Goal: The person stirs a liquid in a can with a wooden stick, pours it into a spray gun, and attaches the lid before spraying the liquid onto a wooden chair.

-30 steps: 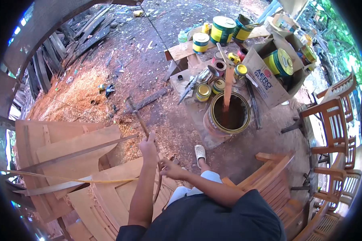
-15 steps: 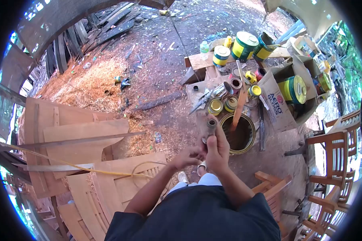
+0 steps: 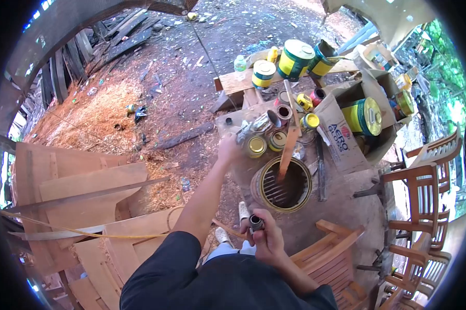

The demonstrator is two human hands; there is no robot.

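My left hand (image 3: 229, 150) stretches forward over the work surface, beside a crumpled grey-white rag or paper (image 3: 245, 132). Its fingers are smeared, so I cannot see whether they grip it. Close to my body, my right hand (image 3: 268, 238) is wrapped round what looks like a spray gun (image 3: 255, 222), its round open top facing up. A thin hose (image 3: 228, 229) runs toward it from the left. Ahead stands a large open tin (image 3: 264, 192) with a wooden stick (image 3: 290, 142) leaning in it. A gold-lidded can (image 3: 255, 146) sits just right of my left hand.
Several paint cans and a yellow-green tin (image 3: 296, 59) stand at the back. A cardboard box (image 3: 341, 137) holds another can. Wooden chairs (image 3: 424, 196) line the right, and a slatted wooden piece (image 3: 328, 258) lies nearer. Wooden panels (image 3: 88, 181) fill the left.
My left hand has left the spray gun and reached forward to the rag or paper. My right hand has drawn the spray gun back toward my body. The view has shifted a little.
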